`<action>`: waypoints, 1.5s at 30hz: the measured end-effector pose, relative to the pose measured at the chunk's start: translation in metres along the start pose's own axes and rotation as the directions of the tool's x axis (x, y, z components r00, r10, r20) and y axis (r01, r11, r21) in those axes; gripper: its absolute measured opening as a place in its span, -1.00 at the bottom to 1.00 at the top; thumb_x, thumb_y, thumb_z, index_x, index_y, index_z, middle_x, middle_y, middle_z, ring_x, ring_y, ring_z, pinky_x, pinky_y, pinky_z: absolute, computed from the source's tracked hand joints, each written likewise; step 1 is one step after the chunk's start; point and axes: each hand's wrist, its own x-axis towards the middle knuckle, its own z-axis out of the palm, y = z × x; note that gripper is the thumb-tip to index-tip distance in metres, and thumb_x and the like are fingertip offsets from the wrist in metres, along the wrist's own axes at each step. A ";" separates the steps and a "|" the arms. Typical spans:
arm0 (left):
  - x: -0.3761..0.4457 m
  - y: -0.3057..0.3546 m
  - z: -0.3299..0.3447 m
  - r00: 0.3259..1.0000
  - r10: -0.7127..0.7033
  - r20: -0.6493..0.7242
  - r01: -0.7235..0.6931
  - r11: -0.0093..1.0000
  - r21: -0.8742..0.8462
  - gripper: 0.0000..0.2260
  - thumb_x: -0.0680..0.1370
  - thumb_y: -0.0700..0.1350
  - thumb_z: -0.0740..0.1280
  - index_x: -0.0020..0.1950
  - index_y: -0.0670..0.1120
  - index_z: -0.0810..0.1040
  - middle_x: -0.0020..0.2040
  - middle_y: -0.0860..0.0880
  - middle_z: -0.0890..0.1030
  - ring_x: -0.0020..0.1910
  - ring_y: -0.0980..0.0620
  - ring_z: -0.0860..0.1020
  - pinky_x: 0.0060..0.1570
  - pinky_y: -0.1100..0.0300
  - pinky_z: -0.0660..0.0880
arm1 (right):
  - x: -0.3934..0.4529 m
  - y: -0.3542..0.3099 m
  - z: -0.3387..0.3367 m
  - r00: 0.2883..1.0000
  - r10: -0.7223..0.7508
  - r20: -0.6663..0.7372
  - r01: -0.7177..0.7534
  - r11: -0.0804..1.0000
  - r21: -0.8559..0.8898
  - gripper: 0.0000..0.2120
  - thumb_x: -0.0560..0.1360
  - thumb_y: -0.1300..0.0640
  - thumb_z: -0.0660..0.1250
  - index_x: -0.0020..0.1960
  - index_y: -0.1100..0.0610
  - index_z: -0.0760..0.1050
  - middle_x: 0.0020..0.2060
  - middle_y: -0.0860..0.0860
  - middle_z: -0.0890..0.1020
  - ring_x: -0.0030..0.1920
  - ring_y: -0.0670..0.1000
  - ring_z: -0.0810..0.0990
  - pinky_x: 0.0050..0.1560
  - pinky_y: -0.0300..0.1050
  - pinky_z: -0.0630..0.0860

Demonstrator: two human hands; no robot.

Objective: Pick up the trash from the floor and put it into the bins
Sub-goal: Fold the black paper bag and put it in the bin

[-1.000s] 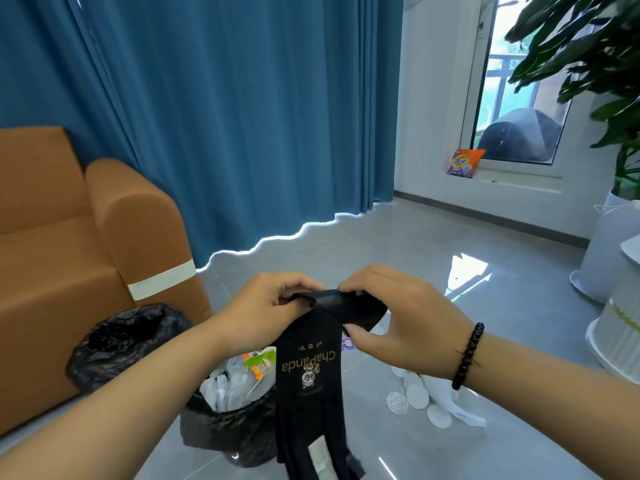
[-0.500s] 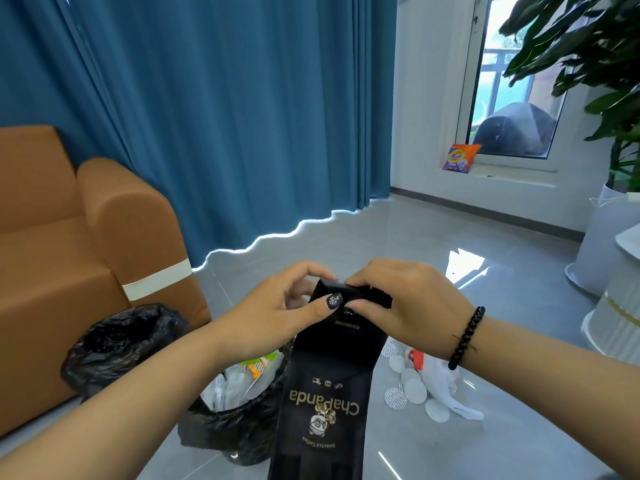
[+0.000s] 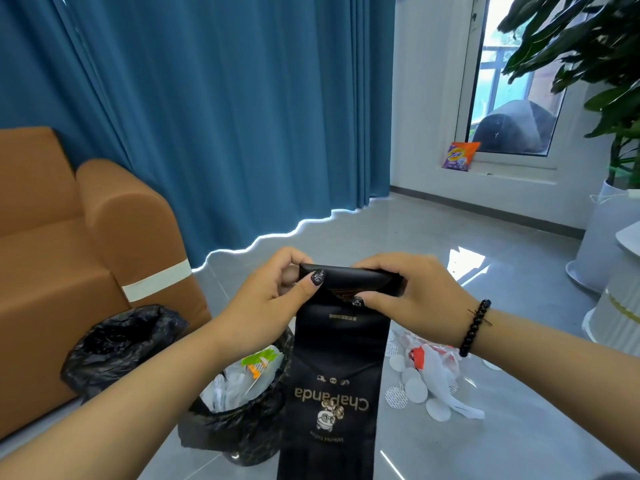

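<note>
A long black ChaPanda paper bag [image 3: 337, 368] hangs flat in front of me, its print upside down. My left hand [image 3: 273, 299] pinches its folded top edge at the left, and my right hand [image 3: 412, 296] pinches the same edge at the right. Below the bag stands a bin lined in black plastic [image 3: 242, 420], holding white and green wrappers. A second black-lined bin [image 3: 121, 341] sits beside the sofa. On the floor to the right lie a crumpled white and red plastic bag [image 3: 436, 368] and several white round pads [image 3: 412, 389].
An orange-brown sofa [image 3: 69, 265] fills the left side. Blue curtains [image 3: 225, 116] hang behind. White plant pots [image 3: 602, 244] stand at the right under a large leafy plant. A colourful packet [image 3: 460, 155] lies on the window sill. The grey tiled floor [image 3: 381, 237] is glossy.
The twisted black bag has been flattened out and raised; both hands shifted to pinch its folded top edge, spreading it wide.
</note>
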 end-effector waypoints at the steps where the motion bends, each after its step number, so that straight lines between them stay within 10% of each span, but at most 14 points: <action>1: 0.000 0.000 0.001 0.999 -0.032 0.016 0.032 0.999 -0.039 -0.73 0.51 -0.03 0.26 0.06 -0.22 0.42 -0.20 -0.01 0.65 -0.22 0.04 0.58 -0.15 0.14 0.53 | 0.000 0.001 0.000 1.000 -0.016 -0.014 0.015 1.000 -0.002 -0.76 0.41 0.20 0.45 0.05 0.00 0.61 -0.12 -0.18 0.65 -0.04 -0.19 0.57 -0.04 -0.46 0.44; 5: -0.002 0.003 0.005 0.983 -0.164 0.084 0.177 0.969 -0.173 -0.66 0.50 0.07 0.22 0.10 -0.16 0.50 -0.14 0.02 0.65 -0.18 0.14 0.61 -0.21 0.29 0.53 | 0.000 0.001 0.001 0.987 -0.134 -0.086 0.130 0.990 -0.048 -0.78 0.40 0.16 0.42 0.04 0.03 0.63 -0.13 -0.16 0.65 -0.07 -0.21 0.57 -0.02 -0.45 0.44; 9: 0.000 0.001 0.006 0.962 -0.245 0.119 0.267 0.938 -0.221 -0.46 0.51 0.21 0.25 0.19 -0.24 0.48 0.04 -0.30 0.57 -0.02 -0.06 0.56 0.01 0.00 0.54 | -0.001 0.001 0.006 0.956 -0.283 -0.081 0.275 0.957 -0.096 -0.81 0.44 0.19 0.39 0.06 0.09 0.63 -0.14 -0.06 0.63 -0.12 -0.14 0.58 -0.07 -0.27 0.52; 23: -0.004 -0.002 -0.002 0.971 -0.216 0.102 0.231 0.957 -0.178 -0.54 0.31 -0.16 0.49 0.19 -0.11 0.52 0.10 -0.15 0.64 0.05 -0.12 0.62 0.08 0.03 0.59 | -0.001 0.008 0.014 0.854 -0.521 -0.007 0.478 0.788 -0.387 -0.87 0.42 0.22 0.40 -0.04 0.15 0.63 -0.11 0.02 0.62 -0.16 0.05 0.60 -0.26 -0.05 0.56; 31: -0.003 -0.004 -0.005 0.986 -0.169 -0.013 0.165 0.976 -0.141 -0.49 0.23 -0.28 0.60 0.12 -0.11 0.55 0.07 -0.05 0.66 0.01 -0.03 0.65 0.07 0.05 0.60 | -0.004 0.014 0.018 0.995 -0.050 0.087 0.053 0.998 -0.038 -0.49 0.38 0.10 0.47 0.29 0.02 0.41 0.12 -0.08 0.52 0.05 -0.18 0.50 0.07 -0.40 0.43; 35: -0.003 -0.005 -0.008 0.985 -0.165 -0.051 0.160 0.983 -0.095 -0.52 0.28 -0.44 0.52 0.13 -0.18 0.53 0.02 -0.03 0.64 -0.09 0.12 0.65 -0.04 0.20 0.61 | -0.003 0.016 0.017 0.964 0.190 0.186 -0.241 0.920 0.308 -0.42 0.37 0.17 0.50 0.31 -0.04 0.36 0.14 -0.07 0.52 -0.04 0.10 0.63 0.03 0.00 0.59; 45: 0.000 -0.016 -0.005 0.982 -0.184 -0.043 0.171 0.961 -0.217 -0.64 0.35 -0.36 0.47 0.10 -0.17 0.53 0.00 -0.15 0.69 -0.01 -0.07 0.67 -0.03 0.12 0.62 | 0.002 0.006 0.010 0.971 0.199 0.135 -0.240 0.853 0.464 -0.55 0.36 0.32 0.49 0.15 -0.03 0.48 0.05 0.03 0.61 -0.11 0.29 0.63 -0.28 -0.06 0.65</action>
